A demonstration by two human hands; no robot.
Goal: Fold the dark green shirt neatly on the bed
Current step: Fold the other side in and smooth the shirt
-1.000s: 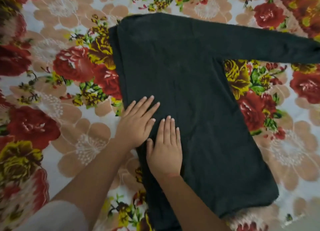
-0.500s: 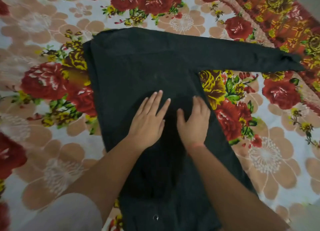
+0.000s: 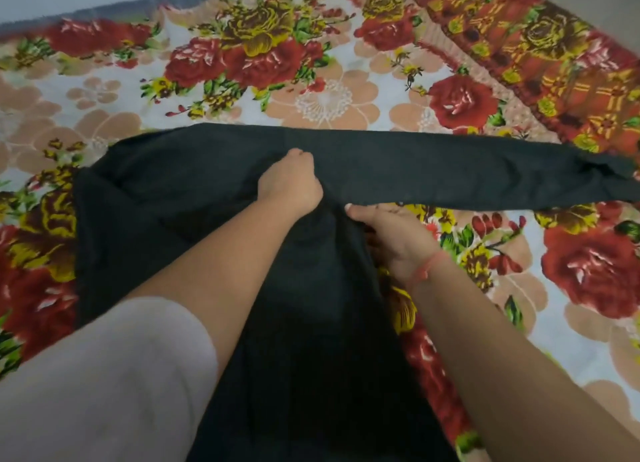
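at the bottom frame edge the dark green shirt [image 3: 156,191] is cut off. it lies on the bed [image 3: 329,98], body running toward the viewer, sleeve [image 3: 450,170] stretched rightward. left hand [image 3: 291,184] bunches cloth in curled fingers; right hand [image 3: 391,233] pinches the underarm edge, fingertips hidden beneath. open room lies beyond.

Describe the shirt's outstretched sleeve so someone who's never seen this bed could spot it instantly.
On the floral bedspread lies the dark green shirt. Its sleeve stretches from above the right hand toward the orange border. It is the only long, narrow dark strip.
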